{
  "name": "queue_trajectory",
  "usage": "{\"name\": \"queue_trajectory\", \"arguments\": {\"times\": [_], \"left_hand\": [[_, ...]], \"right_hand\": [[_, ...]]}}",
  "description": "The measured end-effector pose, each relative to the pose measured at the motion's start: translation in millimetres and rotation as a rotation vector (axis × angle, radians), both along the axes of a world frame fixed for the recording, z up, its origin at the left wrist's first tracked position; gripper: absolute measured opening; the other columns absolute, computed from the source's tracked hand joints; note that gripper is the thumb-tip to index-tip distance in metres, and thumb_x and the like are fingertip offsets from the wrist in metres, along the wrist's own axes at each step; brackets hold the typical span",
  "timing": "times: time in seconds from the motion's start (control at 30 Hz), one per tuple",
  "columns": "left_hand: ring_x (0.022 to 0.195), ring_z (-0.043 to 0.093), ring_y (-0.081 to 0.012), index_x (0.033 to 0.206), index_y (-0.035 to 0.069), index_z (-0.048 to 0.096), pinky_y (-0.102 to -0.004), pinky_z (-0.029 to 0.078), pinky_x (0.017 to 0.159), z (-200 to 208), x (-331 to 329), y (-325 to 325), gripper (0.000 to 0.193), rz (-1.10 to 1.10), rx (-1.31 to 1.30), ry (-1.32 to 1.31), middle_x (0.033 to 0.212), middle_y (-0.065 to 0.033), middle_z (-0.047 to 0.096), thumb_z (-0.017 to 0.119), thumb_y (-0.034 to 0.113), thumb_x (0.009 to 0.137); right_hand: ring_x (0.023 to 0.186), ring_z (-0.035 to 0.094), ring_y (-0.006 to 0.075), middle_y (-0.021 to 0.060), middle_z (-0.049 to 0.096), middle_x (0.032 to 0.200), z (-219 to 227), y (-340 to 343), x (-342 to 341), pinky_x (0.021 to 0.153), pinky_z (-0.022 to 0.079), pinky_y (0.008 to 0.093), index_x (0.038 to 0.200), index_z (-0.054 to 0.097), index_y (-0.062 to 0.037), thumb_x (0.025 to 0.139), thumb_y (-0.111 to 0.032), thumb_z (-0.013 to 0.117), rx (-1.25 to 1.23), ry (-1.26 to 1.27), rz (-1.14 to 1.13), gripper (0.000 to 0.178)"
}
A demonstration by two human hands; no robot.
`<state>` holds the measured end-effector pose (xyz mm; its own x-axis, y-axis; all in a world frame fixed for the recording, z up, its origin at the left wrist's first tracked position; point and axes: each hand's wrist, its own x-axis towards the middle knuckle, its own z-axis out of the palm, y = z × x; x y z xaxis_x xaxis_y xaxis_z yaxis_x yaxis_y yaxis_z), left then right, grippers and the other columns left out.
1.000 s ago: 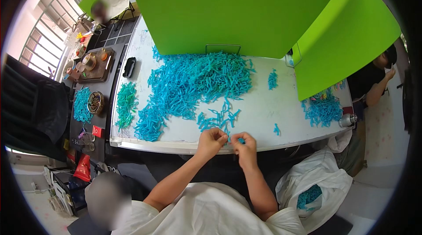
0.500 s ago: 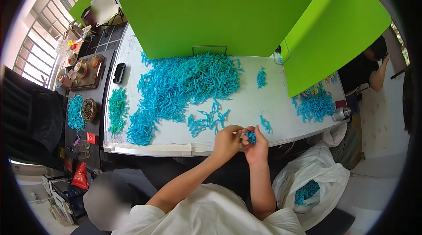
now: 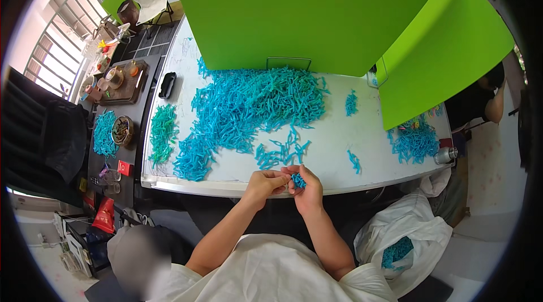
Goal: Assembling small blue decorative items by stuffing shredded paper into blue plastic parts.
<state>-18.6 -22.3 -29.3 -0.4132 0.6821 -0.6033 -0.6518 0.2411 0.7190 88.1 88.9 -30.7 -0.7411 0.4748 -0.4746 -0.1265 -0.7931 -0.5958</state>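
Near the front edge of the white table, both of my hands are close together. My right hand (image 3: pixel 310 192) is curled round a small bunch of blue plastic pieces (image 3: pixel 298 180). My left hand (image 3: pixel 264 186) is pinched at the fingertips right beside that bunch; whatever it grips is too small to make out. Just beyond the hands lies a loose scatter of blue pieces (image 3: pixel 280 154). Farther back spreads a large heap of the same slim blue and teal pieces (image 3: pixel 249 101). A few pieces (image 3: pixel 354 162) rest to the right of my hands.
Tall green panels (image 3: pixel 305 13) stand on the table (image 3: pixel 339 132). Greenish pieces (image 3: pixel 163 129) and a black tray (image 3: pixel 167 85) are at the left, another blue pile (image 3: pixel 416 141) at the right. A white sack (image 3: pixel 367 237) holds blue pieces. People sit at lower left and far right.
Both hands have moved left and slightly toward the table's front edge, still together. The bunch stays in my right hand. The whole view has shifted a little.
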Motion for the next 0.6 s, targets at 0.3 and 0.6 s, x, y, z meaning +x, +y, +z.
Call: {"name": "queue_trajectory", "arguments": {"times": [0.3, 0.6], "left_hand": [[0.066, 0.062, -0.0086, 0.087, 0.003, 0.071, -0.0216, 0.049, 0.062, 8, 1, 7, 0.018, -0.038, -0.102, 0.080, 0.079, -0.0038, 0.069, 0.071, 0.020, 0.091], [0.067, 0.065, -0.0121, 0.089, 0.002, 0.071, -0.0252, 0.051, 0.058, -8, 15, 5, 0.005, 0.266, 0.010, 0.980, 0.078, -0.0041, 0.069, 0.072, 0.007, 0.088]], "right_hand": [[0.067, 0.054, 0.0081, 0.0133, 0.068, 0.110, -2, -5, -3, 0.060, 0.046, 0.0213, 0.111, 0.066, 0.0028, 0.102, -0.027, 0.050, -0.002, -0.084, -0.005, 0.034], [0.068, 0.055, 0.0072, 0.0072, 0.070, 0.099, -12, 1, 2, 0.060, 0.047, 0.0195, 0.108, 0.067, -0.0002, 0.099, -0.024, 0.059, -0.083, -0.158, -0.001, 0.027]]}}
